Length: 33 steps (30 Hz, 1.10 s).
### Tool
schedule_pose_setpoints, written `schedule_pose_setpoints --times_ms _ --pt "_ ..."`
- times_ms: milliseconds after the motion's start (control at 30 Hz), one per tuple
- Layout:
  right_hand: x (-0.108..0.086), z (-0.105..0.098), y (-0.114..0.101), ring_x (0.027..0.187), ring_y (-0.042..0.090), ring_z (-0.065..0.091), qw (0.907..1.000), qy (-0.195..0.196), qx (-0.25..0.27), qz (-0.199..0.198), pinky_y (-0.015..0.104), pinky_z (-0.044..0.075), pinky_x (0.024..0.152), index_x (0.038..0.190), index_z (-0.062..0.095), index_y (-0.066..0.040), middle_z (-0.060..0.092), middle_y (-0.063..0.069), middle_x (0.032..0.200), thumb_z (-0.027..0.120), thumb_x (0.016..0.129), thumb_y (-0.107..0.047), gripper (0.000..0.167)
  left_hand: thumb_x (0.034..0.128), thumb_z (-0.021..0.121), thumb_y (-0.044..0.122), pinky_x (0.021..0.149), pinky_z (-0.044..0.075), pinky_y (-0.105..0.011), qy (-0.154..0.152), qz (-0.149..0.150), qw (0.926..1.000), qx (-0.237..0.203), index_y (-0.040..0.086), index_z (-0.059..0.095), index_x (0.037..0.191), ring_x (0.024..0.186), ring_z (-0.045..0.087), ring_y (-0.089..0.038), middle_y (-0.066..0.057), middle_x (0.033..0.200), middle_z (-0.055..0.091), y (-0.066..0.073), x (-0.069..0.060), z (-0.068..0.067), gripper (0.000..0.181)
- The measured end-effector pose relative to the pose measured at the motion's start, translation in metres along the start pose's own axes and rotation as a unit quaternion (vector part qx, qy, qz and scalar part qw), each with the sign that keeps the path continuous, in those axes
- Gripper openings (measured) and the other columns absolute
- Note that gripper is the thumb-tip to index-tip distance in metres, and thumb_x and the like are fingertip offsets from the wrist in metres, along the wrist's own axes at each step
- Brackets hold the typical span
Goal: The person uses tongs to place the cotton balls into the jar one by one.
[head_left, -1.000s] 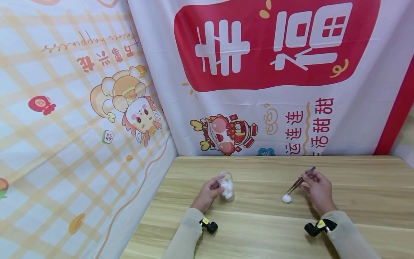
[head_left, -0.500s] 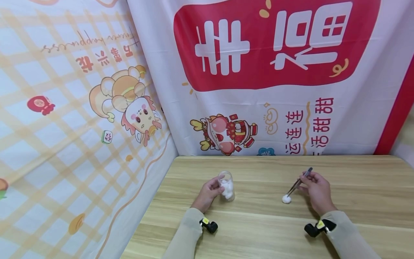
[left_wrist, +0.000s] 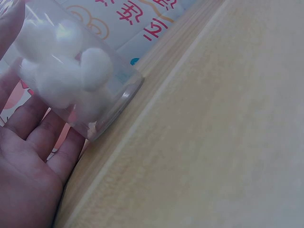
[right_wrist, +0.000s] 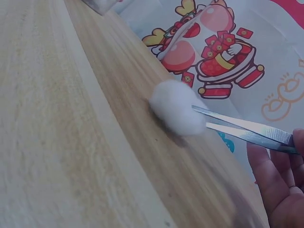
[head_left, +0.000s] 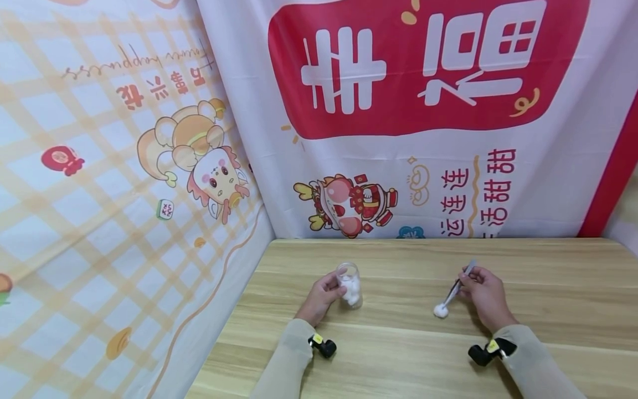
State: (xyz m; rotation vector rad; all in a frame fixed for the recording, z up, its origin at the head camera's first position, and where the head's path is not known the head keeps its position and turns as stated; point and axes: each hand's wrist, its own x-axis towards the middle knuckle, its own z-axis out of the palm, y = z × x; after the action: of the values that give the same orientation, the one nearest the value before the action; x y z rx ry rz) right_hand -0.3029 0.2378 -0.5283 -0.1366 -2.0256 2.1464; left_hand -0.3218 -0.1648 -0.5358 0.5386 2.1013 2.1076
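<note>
A clear jar (head_left: pixel 351 288) with several white cotton balls (left_wrist: pixel 66 71) inside stands on the table, its mouth uncovered. My left hand (head_left: pixel 321 299) grips it from the left side, thumb and fingers around its wall. Over to the right, my right hand (head_left: pixel 484 296) pinches metal tweezers (right_wrist: pixel 256 131) near their upper end. Their tips touch a single cotton ball (right_wrist: pixel 176 108) at its side, and in the right wrist view the two arms stand slightly apart. This ball appears to sit on the wood, a shadow beneath it.
The wooden table (head_left: pixel 399 354) reaches back to a white printed cloth (head_left: pixel 349 155) with red lettering. At the left hangs a checked cloth (head_left: pixel 99 221) with cartoon figures. Small black cameras are strapped to both sleeves.
The right hand and tweezers have shifted slightly left, the tweezers tilting a little, and the loose cotton ball has moved slightly left and nearer. The left hand and jar have stayed put.
</note>
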Motion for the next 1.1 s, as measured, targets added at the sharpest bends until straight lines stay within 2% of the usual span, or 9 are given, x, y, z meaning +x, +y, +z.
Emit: schedule_pose_setpoints --times_ms 200,333,500,733,1100 --pt "0.001 -0.001 0.000 0.084 0.005 0.063 0.9999 -0.004 -0.002 0.011 0.027 0.057 0.075 0.131 0.043 0.012 0.060 0.012 0.107 0.056 0.100 -0.010 0.040 0.0915 0.068 0.013 0.100 0.044 -0.031 0.000 -0.001 1.0000 0.001 0.007 0.047 0.143 0.122 0.053 -0.023 -0.014 0.133 0.057 0.000 0.000 0.000 0.056" --pt "0.000 -0.003 -0.002 0.086 0.005 0.063 0.9999 -0.011 -0.004 0.012 0.027 0.056 0.077 0.132 0.043 0.010 0.061 0.009 0.107 0.055 0.100 -0.013 0.041 0.0911 0.069 0.015 0.100 0.044 -0.031 -0.001 -0.004 1.0000 0.004 0.009 0.048 0.143 0.122 0.053 -0.023 -0.013 0.133 0.057 0.001 -0.001 0.000 0.057" --pt "-0.001 -0.005 -0.005 0.089 0.010 0.064 0.9984 -0.011 0.054 0.011 0.028 0.056 0.079 0.124 0.048 0.006 0.061 0.003 0.100 0.056 0.099 -0.010 0.031 0.0907 0.070 0.017 0.100 0.045 -0.032 0.000 -0.001 1.0000 0.006 0.009 0.048 0.143 0.122 0.053 -0.024 -0.013 0.133 0.057 0.001 -0.002 0.000 0.057" --pt "-0.001 -0.007 -0.008 0.099 0.014 0.060 0.9935 0.000 0.111 0.023 0.027 0.056 0.079 0.115 0.054 -0.004 0.058 0.002 0.104 0.058 0.098 -0.013 0.020 0.0902 0.070 0.019 0.099 0.045 -0.031 0.000 0.001 1.0000 0.005 0.010 0.050 0.142 0.122 0.053 -0.023 -0.012 0.133 0.057 0.000 -0.002 0.000 0.057" --pt "-0.002 -0.006 -0.019 0.093 0.013 0.061 0.9835 0.003 0.179 0.024 0.030 0.057 0.078 0.112 0.056 -0.002 0.058 0.003 0.101 0.062 0.095 -0.012 0.020 0.0910 0.069 0.015 0.100 0.044 -0.031 -0.003 0.001 1.0000 0.006 0.008 0.048 0.143 0.122 0.053 -0.023 -0.013 0.133 0.057 0.000 0.000 0.000 0.057"
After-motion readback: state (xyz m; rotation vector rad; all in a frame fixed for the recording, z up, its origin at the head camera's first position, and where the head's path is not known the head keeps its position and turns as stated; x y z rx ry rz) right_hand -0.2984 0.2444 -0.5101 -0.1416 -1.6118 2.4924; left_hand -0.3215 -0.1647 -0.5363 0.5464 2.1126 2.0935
